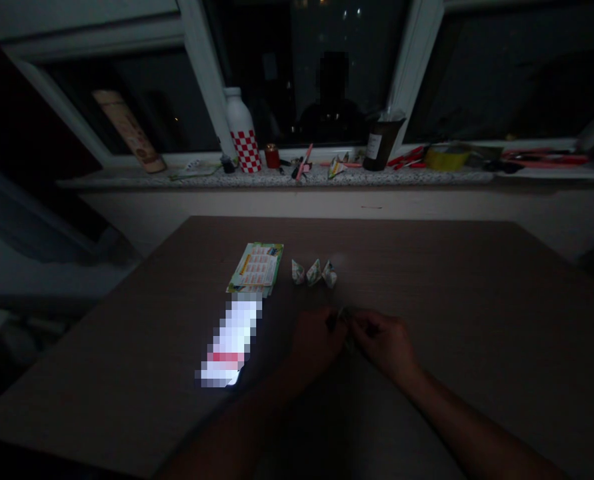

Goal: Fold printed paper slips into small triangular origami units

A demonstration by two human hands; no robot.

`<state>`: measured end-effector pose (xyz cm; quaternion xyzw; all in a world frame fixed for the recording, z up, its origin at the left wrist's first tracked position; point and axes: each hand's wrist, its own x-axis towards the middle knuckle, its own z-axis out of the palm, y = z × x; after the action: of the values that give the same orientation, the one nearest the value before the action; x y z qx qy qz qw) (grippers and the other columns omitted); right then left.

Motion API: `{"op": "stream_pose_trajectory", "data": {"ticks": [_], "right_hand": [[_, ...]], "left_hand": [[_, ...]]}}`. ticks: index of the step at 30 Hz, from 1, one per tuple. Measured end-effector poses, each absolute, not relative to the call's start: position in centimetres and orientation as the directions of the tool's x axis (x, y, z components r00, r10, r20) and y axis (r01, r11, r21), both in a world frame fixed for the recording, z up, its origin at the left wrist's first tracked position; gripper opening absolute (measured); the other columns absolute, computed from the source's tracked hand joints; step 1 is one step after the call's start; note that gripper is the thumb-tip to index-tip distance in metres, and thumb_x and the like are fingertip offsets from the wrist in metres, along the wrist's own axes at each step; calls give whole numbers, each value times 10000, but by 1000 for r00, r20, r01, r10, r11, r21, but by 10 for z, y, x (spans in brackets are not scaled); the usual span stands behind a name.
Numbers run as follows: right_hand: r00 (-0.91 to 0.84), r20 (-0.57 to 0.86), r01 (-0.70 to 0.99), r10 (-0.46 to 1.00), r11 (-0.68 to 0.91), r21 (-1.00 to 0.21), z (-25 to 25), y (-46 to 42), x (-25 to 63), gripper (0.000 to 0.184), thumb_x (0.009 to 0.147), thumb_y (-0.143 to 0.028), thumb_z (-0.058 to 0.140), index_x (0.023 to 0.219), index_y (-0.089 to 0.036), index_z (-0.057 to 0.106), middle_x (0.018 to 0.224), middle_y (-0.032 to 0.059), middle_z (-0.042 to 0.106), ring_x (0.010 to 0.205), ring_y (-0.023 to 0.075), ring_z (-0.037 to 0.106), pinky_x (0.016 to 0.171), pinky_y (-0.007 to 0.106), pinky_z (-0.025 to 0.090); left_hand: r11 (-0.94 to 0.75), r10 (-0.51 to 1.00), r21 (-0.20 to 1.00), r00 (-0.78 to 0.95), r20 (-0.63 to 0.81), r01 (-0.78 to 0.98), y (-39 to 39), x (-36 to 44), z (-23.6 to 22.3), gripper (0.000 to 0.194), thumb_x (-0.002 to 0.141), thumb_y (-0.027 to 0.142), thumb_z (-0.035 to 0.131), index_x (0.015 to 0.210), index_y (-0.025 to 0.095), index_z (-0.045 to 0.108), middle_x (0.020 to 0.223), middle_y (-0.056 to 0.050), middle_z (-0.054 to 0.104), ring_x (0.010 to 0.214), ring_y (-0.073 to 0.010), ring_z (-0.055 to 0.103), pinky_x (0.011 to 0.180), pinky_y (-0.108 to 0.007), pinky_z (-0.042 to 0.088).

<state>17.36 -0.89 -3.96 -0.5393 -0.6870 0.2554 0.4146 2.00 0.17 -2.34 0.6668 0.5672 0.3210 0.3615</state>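
My left hand (319, 339) and my right hand (384, 340) meet over the middle of the table, fingers closed in pinches. Between them is a small piece of folded paper (349, 345), mostly covered by the fingers and dim in the low light. Just beyond the hands, three small pointed folded-paper pieces (314, 272) stand in a row, pale with coloured print. To their left lies a stack of printed paper sheets (257, 267) with green edges. Nearer to me, left of my left hand, is a phone (231, 340) with its screen lit and blurred out.
The brown table (477, 300) reaches to the wall below a window. On the speckled sill (177, 180) stand a red-and-white checked bottle (245, 133), a tan tumbler (129, 131), a dark cup (383, 143), a small red jar (272, 157) and a yellow tape roll (447, 158).
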Motion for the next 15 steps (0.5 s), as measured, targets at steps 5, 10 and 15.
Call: {"op": "stream_pose_trajectory", "data": {"ticks": [5, 10, 15], "right_hand": [[-65, 322, 544, 945, 304, -782, -37, -10, 173, 156, 810, -274, 585, 741, -186, 694, 626, 26, 686, 547, 166, 628, 547, 256, 472], [-60, 325, 521, 944, 307, -797, -37, -10, 174, 159, 829, -298, 579, 768, -189, 678, 633, 24, 692, 556, 162, 646, 548, 248, 498], [-74, 377, 459, 923, 367, -809, -32, -15, 174, 130, 838, -267, 573, 933, -194, 624, 763, 49, 720, 636, 166, 679, 569, 245, 534]], "left_hand": [[-7, 986, 916, 155, -60, 401, 3, 18, -26, 146, 735, 272, 564, 694, 149, 632, 634, -15, 593, 613, -161, 532, 570, -255, 336], [138, 961, 977, 217, -172, 164, 7, 18, -28, 145, 673, 280, 615, 698, 138, 600, 632, -2, 576, 584, -136, 531, 545, -238, 380], [300, 920, 951, 287, -267, -75, 9, 19, -31, 206, 644, 327, 641, 699, 138, 579, 630, 0, 576, 524, -122, 535, 510, -247, 434]]}}
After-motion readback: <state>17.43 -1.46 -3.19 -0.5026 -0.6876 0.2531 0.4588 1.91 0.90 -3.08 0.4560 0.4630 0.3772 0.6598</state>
